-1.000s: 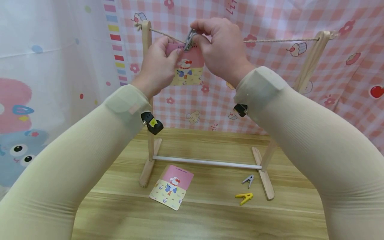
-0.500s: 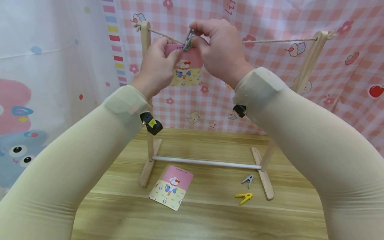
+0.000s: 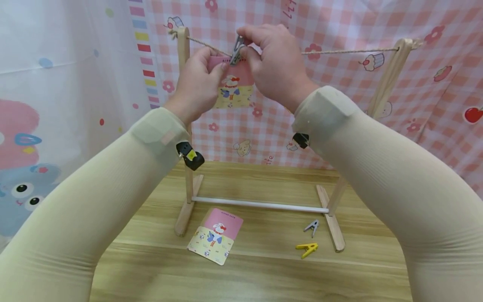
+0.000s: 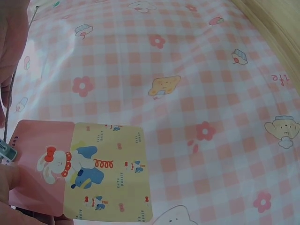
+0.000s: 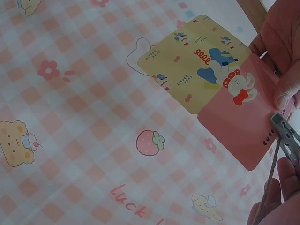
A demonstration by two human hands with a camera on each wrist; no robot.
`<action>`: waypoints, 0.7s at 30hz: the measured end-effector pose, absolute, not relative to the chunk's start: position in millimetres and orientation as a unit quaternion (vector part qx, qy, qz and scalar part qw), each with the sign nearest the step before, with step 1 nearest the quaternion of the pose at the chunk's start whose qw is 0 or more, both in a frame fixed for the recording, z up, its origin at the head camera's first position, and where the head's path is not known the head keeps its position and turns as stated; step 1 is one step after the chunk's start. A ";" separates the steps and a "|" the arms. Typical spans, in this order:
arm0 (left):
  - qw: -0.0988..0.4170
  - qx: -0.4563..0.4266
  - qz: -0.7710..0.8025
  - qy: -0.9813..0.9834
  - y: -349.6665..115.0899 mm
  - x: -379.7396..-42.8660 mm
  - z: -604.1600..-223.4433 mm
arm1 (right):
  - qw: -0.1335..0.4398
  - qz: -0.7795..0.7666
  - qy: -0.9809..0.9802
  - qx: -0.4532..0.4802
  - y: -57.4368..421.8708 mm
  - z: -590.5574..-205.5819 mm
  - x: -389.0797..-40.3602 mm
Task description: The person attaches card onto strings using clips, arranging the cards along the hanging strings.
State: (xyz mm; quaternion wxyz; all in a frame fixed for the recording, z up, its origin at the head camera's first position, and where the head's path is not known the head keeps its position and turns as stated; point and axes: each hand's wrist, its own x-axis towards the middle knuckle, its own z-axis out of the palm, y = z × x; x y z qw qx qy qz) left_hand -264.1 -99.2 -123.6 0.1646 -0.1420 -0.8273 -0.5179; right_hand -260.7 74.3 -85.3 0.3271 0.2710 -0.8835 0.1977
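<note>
A pink and yellow card (image 3: pixel 235 90) with a rabbit picture hangs upright at the rope (image 3: pixel 347 51). My left hand (image 3: pixel 196 82) pinches its upper left edge between thumb and fingers. With thumb and forefinger, my right hand (image 3: pixel 281 63) grips a grey clothespin (image 3: pixel 237 50), whose tip lies over the card's top edge. In the right wrist view the clothespin (image 5: pixel 285 136) sits across the card's lettered edge, beside the left thumb, with the rope running by it. The left wrist view shows the card (image 4: pixel 105 171) and only parts of both hands.
The rope is strung between two posts of a wooden stand (image 3: pixel 390 79) with a white crossbar (image 3: pixel 260 204). A second, similar card (image 3: pixel 216 236) lies on the table (image 3: pixel 260 277). Another grey clothespin (image 3: pixel 312 227) and a yellow clothespin (image 3: pixel 307 249) lie near the stand's right foot.
Both hands keep their hold on the card and clothespin. The right hand has shifted very slightly left; the head view has moved a touch. Nothing was let go.
</note>
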 end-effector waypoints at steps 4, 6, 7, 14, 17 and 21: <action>0.166 -0.143 -0.514 -0.829 -99.2 -265.0 -124.0 | 0.328 0.199 -0.881 0.276 74.0 -85.8 -261.9; 0.167 -0.143 -0.510 -0.832 -99.2 -265.1 -124.1 | 0.329 0.200 -0.880 0.278 73.9 -86.4 -262.2; 0.167 -0.143 -0.508 -0.833 -99.2 -265.2 -124.1 | 0.328 0.201 -0.880 0.278 73.9 -86.7 -262.4; 0.168 -0.146 -0.505 -0.834 -99.7 -265.3 -124.0 | 0.325 0.199 -0.882 0.276 73.9 -87.4 -262.2; 0.167 -0.149 -0.506 -0.833 -100.1 -264.9 -124.2 | 0.323 0.197 -0.884 0.274 73.9 -87.4 -262.4; 0.165 -0.148 -0.507 -0.833 -100.1 -264.4 -124.2 | 0.320 0.197 -0.886 0.270 74.3 -87.9 -262.5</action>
